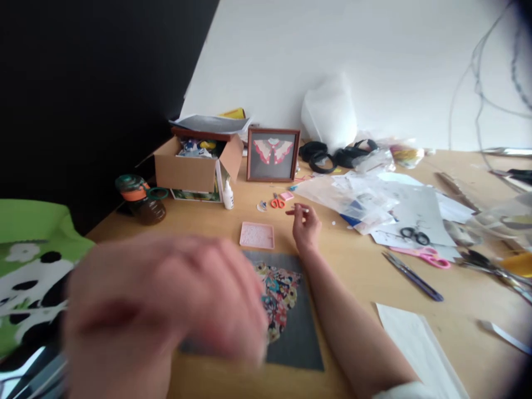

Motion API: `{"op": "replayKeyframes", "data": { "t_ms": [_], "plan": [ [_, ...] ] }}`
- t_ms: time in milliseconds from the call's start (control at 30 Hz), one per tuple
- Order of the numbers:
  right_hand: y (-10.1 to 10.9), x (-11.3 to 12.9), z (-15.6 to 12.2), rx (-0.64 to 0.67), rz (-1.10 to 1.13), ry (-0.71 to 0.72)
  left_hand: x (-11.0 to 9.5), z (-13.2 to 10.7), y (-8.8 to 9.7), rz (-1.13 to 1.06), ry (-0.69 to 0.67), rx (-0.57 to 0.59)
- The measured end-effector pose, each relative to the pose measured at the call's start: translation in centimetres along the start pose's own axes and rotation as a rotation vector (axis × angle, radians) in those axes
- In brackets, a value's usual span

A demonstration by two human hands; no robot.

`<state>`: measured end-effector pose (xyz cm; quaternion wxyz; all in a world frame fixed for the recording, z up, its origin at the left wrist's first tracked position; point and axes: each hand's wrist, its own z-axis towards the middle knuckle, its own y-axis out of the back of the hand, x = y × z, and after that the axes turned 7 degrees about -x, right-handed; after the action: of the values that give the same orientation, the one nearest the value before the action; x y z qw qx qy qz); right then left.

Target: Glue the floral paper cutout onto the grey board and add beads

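Note:
My right hand (306,224) reaches forward over the wooden table (357,266), its fingers pinched on a small thin white object I cannot name. It hovers just beyond a pink textured square (256,235) and near small orange scissors (277,203). My left hand (166,305) is close to the camera and smeared by motion, so its fingers do not show clearly. It covers part of a grey board (297,327) bearing a colourful floral paper shape (279,296).
A cardboard box (195,163) of scraps, a glue bottle (228,195), a framed butterfly picture (272,154) and a brown jar (143,199) stand at the back. Loose papers (390,202), black scissors (414,235), pink scissors (424,256) and a pen (413,276) lie on the right. A green bag (33,260) sits on the left.

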<state>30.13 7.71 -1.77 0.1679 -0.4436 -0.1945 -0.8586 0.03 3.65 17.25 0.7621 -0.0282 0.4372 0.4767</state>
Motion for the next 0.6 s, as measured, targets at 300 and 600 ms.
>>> {"op": "replayKeyframes", "data": {
  "t_ms": [300, 600],
  "plan": [
    [-0.5, -0.2, -0.2, -0.038, 0.038, -0.055, 4.4, 0.2, -2.8, 0.892, 0.519, 0.486],
    [-0.7, -0.7, -0.4, -0.066, 0.021, -0.128, -2.1, 0.9, -7.7, -0.170, 0.339, 0.712]
  ]
}}
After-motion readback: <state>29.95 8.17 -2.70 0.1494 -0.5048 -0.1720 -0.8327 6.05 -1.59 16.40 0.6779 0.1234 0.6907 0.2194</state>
